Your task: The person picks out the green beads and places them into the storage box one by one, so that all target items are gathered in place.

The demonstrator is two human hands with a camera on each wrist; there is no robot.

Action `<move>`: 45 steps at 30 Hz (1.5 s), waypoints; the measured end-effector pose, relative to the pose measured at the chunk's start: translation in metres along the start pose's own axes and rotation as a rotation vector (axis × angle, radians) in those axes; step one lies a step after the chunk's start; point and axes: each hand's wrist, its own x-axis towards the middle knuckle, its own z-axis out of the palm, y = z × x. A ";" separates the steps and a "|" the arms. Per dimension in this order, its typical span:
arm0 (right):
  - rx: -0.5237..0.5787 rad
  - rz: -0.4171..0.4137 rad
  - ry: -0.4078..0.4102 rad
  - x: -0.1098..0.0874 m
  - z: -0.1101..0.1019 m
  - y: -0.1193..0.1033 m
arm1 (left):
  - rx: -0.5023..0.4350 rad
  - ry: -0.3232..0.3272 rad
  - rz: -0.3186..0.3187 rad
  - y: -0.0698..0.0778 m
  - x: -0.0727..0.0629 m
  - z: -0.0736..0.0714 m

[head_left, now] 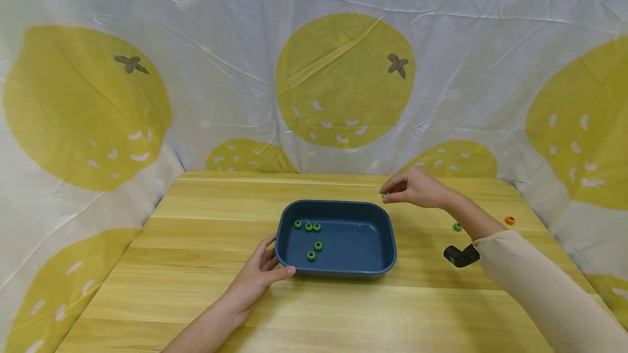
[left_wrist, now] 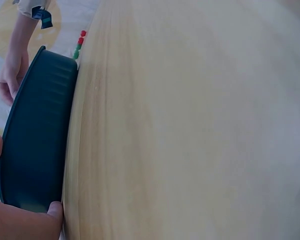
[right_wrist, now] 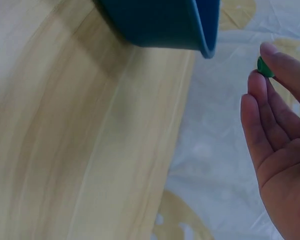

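Observation:
A dark blue rectangular bin (head_left: 338, 274) rests on the wooden table, with several green beads (head_left: 318, 245) lying in its left half. My left hand (head_left: 257, 279) grips the bin's left front corner, its thumb against the front wall and its fingers at the left side. Up beyond the bin's back right corner, my right hand (head_left: 414, 188) pinches a green bead (right_wrist: 264, 68) between thumb and fingertips. Right of the bin, a loose green bead (head_left: 458, 226) sits near the right forearm, and an orange bead (head_left: 510, 220) lies farther right.
The wooden table (head_left: 196, 266) extends around the bin. Behind it hangs a white cloth (head_left: 221, 86) printed with yellow fruit. A black device (head_left: 461, 256) is strapped at the right wrist, by the sleeve (head_left: 535, 287).

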 end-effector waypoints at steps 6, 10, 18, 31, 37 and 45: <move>-0.010 -0.031 -0.046 0.015 0.004 -0.013 | -0.002 -0.001 -0.004 0.000 0.001 0.000; -0.002 -0.068 -0.071 0.024 0.008 -0.022 | -0.001 -0.002 -0.006 0.001 0.000 0.000; -0.002 -0.163 -0.095 0.046 0.020 -0.036 | 0.006 0.002 -0.016 0.004 0.000 0.001; 0.022 -0.212 -0.210 0.079 0.039 -0.054 | 0.006 0.000 -0.019 0.005 0.000 0.001; 0.018 -0.240 -0.262 0.095 0.055 -0.064 | 0.014 0.004 -0.021 0.005 0.001 0.000; 0.009 -0.284 -0.278 0.107 0.076 -0.071 | 0.020 -0.007 -0.036 0.003 0.002 -0.001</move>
